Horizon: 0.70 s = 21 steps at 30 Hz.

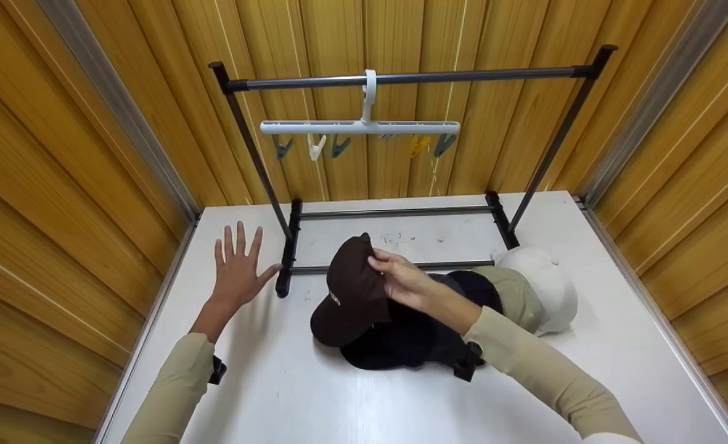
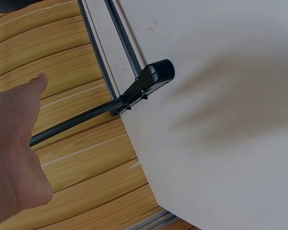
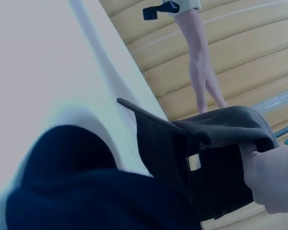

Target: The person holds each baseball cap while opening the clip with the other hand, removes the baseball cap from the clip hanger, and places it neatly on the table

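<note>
My right hand [image 1: 405, 282] pinches a dark brown cap [image 1: 354, 280] by the back edge of its crown, thumb on one side and fingers inside. The cap's brim points down and left, and small light lettering shows on its front. In the right wrist view the brown cap [image 3: 158, 143] shows its hollow inside. Just behind and under it lies a black cap [image 1: 394, 339], partly covered by the brown one and my forearm. My left hand [image 1: 237, 271] is spread, fingers straight, left of the rack's foot, holding nothing.
Dark navy, beige [image 1: 515, 293] and white caps [image 1: 542, 287] overlap in a row at the right. A metal rack [image 1: 413, 78] stands behind, with a white hanger [image 1: 357, 127] on its bar. Several coloured clips [image 1: 341, 147] dangle from it. Wood-patterned walls surround the white table [image 1: 314, 401].
</note>
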Each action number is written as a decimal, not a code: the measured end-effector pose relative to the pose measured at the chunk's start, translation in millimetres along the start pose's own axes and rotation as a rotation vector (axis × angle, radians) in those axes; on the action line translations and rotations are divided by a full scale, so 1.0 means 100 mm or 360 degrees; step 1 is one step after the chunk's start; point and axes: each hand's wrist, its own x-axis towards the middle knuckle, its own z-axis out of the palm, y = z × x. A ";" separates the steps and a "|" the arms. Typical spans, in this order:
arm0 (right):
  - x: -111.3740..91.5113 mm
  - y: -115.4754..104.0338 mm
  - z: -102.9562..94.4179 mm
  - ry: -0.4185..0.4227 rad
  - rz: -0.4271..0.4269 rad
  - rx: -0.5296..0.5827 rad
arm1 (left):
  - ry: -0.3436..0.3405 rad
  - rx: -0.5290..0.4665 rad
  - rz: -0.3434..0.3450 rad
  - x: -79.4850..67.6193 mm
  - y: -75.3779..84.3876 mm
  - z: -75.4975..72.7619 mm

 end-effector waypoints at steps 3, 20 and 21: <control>0.03 0.13 0.02 0.0045 -0.0025 0.0023 | -0.0005 -0.0011 0.0007 -0.01 -0.01 0.01; -0.08 0.38 -0.01 0.0304 0.0068 -0.0253 | -0.0024 -0.0036 -0.0002 -0.01 -0.01 0.07; -0.09 0.38 -0.01 0.0320 0.0078 -0.0303 | -0.0027 -0.0036 0.0000 -0.01 -0.01 0.07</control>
